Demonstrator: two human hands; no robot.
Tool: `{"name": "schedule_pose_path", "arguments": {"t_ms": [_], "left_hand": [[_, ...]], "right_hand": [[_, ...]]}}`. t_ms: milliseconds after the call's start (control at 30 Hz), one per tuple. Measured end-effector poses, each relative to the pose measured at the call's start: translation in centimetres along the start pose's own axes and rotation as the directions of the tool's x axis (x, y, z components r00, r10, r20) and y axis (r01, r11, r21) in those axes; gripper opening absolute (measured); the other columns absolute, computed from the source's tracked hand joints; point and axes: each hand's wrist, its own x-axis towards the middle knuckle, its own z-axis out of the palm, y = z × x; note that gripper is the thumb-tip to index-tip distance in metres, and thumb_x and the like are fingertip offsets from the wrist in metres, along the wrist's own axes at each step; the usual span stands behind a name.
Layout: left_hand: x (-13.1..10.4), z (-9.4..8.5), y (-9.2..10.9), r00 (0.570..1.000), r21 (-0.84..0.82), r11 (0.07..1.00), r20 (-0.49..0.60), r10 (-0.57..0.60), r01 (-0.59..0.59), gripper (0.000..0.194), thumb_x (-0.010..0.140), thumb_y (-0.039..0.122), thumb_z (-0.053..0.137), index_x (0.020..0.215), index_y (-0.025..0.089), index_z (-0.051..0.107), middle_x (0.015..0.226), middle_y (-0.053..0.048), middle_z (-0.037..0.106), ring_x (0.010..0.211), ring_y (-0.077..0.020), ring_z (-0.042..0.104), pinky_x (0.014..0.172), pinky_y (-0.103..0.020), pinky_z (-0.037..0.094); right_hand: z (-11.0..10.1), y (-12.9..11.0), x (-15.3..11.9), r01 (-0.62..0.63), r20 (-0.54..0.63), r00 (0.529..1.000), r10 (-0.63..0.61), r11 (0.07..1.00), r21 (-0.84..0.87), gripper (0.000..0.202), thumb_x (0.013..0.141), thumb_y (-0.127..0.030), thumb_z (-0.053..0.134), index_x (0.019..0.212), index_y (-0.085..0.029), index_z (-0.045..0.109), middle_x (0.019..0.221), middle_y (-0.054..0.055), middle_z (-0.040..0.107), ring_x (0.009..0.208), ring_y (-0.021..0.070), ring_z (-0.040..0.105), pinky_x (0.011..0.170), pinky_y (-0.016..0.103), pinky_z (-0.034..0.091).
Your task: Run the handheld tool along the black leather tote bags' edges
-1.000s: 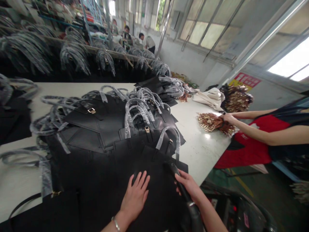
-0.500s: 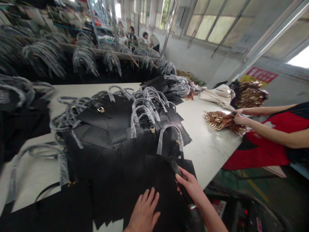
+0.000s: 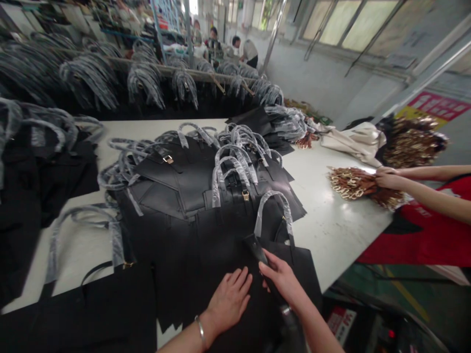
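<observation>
Left hand (image 3: pixel 228 300) lay flat, fingers open, pinning the black leather panel (image 3: pixel 206 255) on the desk (image 3: pixel 331 230) (likely to steady it), while the right hand (image 3: pixel 281 279) gripped a dark tool (image 3: pixel 257 251) angled onto it.

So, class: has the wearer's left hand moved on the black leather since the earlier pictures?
Yes. The left hand has slid right across the black leather panel, closing most of the gap to the right hand gripping the black tool.
</observation>
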Motion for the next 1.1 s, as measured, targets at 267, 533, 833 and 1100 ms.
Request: {"name": "schedule_pose_path", "arguments": {"t_ms": [267, 533, 833, 1100], "left_hand": [[0.1, 0.2, 0.2, 1.0, 0.014, 1.0, 0.013, -0.01, 0.01, 0.049, 0.101, 0.038, 0.035, 0.147, 0.022, 0.04, 0.152, -0.01, 0.042, 0.131, -0.0277, 0.046, 0.102, -0.044, 0.038], [0.2, 0.0, 0.1, 0.999, -0.027, 1.0, 0.035, -0.014, 0.015, 0.05, 0.101, 0.037, 0.035, 0.148, 0.02, 0.038, 0.152, -0.009, 0.043, 0.132, -0.0272, 0.043, 0.103, -0.044, 0.036], [0.0, 0.2, 0.2, 0.999, -0.057, 0.998, 0.044, -0.031, 0.033, 0.049, 0.1, 0.034, 0.038, 0.148, 0.021, 0.037, 0.153, -0.009, 0.039, 0.132, -0.028, 0.043, 0.104, -0.046, 0.036], [5.3, -2.6, 0.5, 0.985, -0.18, 0.969, 0.082, -0.155, 0.167, 0.024, 0.091, 0.011, 0.044, 0.105, 0.016, 0.063, 0.114, -0.012, 0.06, 0.107, -0.0271, 0.054, 0.097, -0.043, 0.044]], "right_hand": [[1.3, -2.5, 2.3, -0.061, 0.136, 0.989, 0.065, 0.998, -0.031, 0.064, 0.076, -0.043, 0.069, 0.131, -0.014, 0.056, 0.063, -0.006, 0.059, 0.041, 0.0098, 0.056, 0.037, 0.02, 0.045], [0.4, -3.0, 1.0, -0.11, 0.217, 0.968, 0.122, 0.992, -0.07, 0.058, 0.073, -0.044, 0.074, 0.123, -0.017, 0.063, 0.064, -0.004, 0.061, 0.04, 0.0104, 0.057, 0.036, 0.021, 0.043], [2.7, -3.7, 2.1, 0.038, 0.06, 0.997, -0.04, 0.999, 0.032, 0.074, 0.069, -0.05, 0.076, 0.133, -0.019, 0.056, 0.071, -0.002, 0.065, 0.049, 0.0127, 0.057, 0.044, 0.025, 0.045], [-3.8, -0.3, -3.8, -0.007, -0.224, 0.974, 0.027, 0.996, 0.092, 0.09, 0.066, -0.057, 0.077, 0.138, -0.014, 0.047, 0.065, -0.002, 0.064, 0.048, 0.0143, 0.056, 0.044, 0.026, 0.046]]}}
